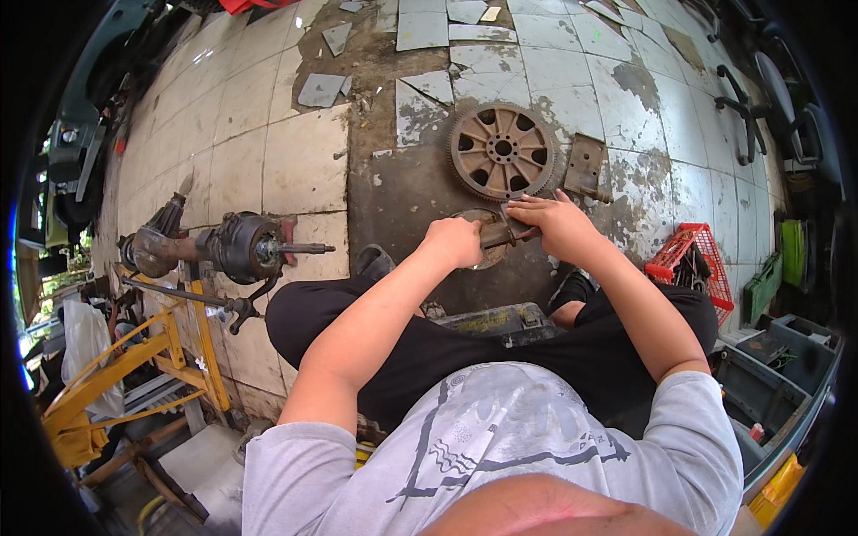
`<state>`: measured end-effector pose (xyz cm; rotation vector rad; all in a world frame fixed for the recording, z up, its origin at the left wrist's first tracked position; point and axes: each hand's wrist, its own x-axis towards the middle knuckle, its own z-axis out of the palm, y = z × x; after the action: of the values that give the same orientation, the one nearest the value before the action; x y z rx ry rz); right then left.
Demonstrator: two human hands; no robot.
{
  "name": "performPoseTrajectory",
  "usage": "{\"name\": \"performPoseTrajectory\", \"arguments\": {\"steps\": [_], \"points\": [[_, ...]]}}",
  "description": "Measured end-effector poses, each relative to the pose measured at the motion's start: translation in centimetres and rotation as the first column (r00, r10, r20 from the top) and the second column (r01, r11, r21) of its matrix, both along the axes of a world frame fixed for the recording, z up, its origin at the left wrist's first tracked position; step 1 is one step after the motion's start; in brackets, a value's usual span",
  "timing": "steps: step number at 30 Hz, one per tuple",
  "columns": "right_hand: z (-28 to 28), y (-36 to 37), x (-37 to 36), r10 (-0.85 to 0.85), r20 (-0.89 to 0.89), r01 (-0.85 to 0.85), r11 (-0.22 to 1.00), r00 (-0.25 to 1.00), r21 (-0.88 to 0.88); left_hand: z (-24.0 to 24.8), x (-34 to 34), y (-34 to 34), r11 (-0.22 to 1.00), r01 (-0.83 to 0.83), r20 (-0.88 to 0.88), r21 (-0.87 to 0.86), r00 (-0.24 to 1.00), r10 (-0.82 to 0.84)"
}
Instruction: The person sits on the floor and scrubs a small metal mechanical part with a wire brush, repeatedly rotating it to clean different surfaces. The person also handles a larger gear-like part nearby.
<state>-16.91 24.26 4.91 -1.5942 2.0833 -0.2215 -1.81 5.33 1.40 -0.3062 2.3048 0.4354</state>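
My left hand (458, 241) is closed on the left end of a rusty brown metal part (497, 234). That part lies over a round metal disc (491, 257), mostly hidden under my hands. My right hand (561, 227) reaches in from the other side, its fingers stretched and spread, the tips resting at the part's right end; the thumb is hidden. Just beyond both hands, a large rusty toothed flywheel (503, 148) lies flat on the floor. To its right is a flat rusty metal plate (585, 166).
A greasy axle assembly (241, 248) stands at the left, near a yellow metal frame (161, 357). To the right are a red plastic basket (706, 259) and a grey toolbox (760, 384). Broken floor tiles (323, 89) lie ahead. A dark tray (500, 322) sits between my crossed legs.
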Motion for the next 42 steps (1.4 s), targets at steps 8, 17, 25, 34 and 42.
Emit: {"name": "performPoseTrajectory", "arguments": {"steps": [8,17,25,34,42], "points": [[-0.5,0.3,0.1,-0.055,-0.034,0.058,0.995,0.998,0.083,-1.5,0.4,-0.2,1.000,-0.004,-0.057,-0.013,0.998,0.003],[-1.6,0.4,-0.3,-0.103,-0.034,0.106,0.984,0.994,0.140,-1.4,0.3,0.0,1.000,0.000,-0.053,-0.019,0.999,-0.001],[-1.3,0.4,0.3,-0.055,-0.088,0.065,0.991,0.995,0.114,-1.2,0.3,0.1,1.000,-0.010,-0.051,-0.007,0.999,0.010],[-1.1,0.2,0.9,-0.091,0.006,0.091,0.994,0.996,0.054,-0.8,0.3,-0.3,0.999,-0.035,-0.061,0.017,0.997,0.036],[0.1,0.3,1.6,-0.107,0.076,0.106,0.994,0.991,0.017,0.0,0.2,0.0,0.999,-0.041,-0.068,0.021,0.997,0.042]]}}
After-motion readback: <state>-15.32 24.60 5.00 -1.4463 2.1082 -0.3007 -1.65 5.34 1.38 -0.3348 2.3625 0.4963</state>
